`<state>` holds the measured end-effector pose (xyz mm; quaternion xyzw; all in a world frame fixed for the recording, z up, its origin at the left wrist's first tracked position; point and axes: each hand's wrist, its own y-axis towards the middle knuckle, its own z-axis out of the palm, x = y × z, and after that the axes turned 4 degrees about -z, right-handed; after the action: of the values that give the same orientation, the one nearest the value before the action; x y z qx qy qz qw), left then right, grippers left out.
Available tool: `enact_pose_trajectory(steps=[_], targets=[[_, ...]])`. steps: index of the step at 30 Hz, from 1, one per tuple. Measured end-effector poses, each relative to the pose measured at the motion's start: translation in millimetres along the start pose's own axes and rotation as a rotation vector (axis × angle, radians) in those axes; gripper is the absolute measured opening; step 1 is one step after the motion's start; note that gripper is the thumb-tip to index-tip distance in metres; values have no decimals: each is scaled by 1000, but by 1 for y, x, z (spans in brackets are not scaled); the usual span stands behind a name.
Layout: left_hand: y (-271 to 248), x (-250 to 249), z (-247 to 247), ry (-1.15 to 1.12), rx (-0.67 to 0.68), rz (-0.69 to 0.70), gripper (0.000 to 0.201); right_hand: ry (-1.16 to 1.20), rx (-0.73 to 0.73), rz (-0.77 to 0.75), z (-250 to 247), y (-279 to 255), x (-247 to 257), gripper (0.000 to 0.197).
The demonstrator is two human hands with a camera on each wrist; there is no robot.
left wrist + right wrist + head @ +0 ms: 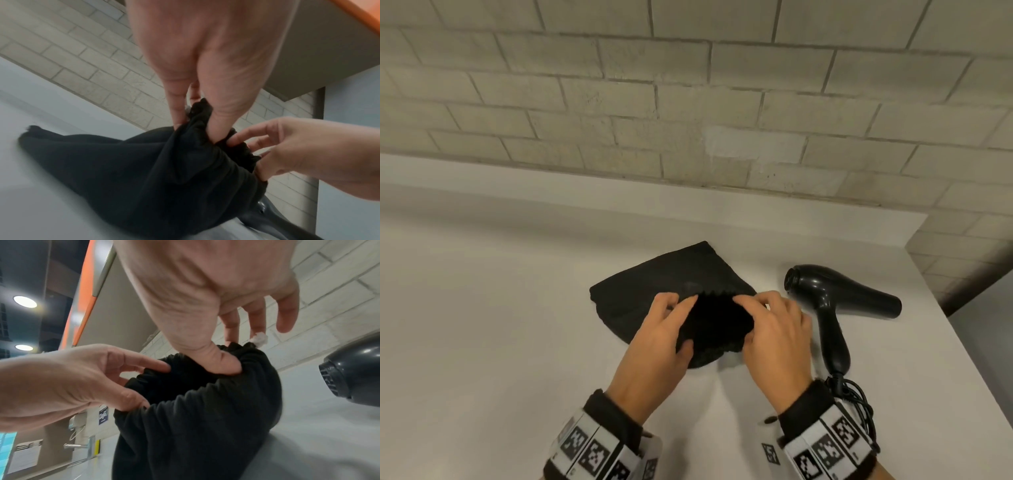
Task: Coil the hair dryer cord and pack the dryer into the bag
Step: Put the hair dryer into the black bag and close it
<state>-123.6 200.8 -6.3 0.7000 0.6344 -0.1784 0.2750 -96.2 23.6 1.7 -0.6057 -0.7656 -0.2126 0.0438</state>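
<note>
Black fabric drawstring bag (654,291) held open on white counter (482,308) — rim pinched by left hand (657,346) and right hand (777,335), hair dryer (832,301) laid beside, cord (859,404) bunched.

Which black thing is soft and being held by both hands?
The black cloth bag. Both hands pinch its gathered opening; the shiny, hard hair dryer lies untouched beside it on the right.

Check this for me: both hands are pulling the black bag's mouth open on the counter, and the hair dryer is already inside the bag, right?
Not quite. The left hand and right hand do hold the black bag open by its mouth on the counter, but the hair dryer is not inside. The head view shows it lying on the counter to the right of the bag.
</note>
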Motion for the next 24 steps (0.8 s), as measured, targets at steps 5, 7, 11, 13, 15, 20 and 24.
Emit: enact_pose_trajectory(steps=[5,7,11,13,15,20,24], targets=[[23,-3,7,74,-97,10,65,29,-72,7,-6,25,-15,59],[28,-2,12,39,-90,-12,62,122,-12,-15,-5,26,-29,48],[32,2,24,-58,-34,-33,61,269,-2,169,-12,13,-66,15],[35,3,27,-87,-18,-64,62,84,79,351,-16,1,-82,33],[38,4,28,-109,-18,-78,62,-14,222,531,-16,-11,-94,50],[44,4,32,-119,-17,-67,62,210,456,734,-6,-27,-116,63],[47,4,33,-121,-3,-67,62,312,365,744,-5,-24,-118,51]])
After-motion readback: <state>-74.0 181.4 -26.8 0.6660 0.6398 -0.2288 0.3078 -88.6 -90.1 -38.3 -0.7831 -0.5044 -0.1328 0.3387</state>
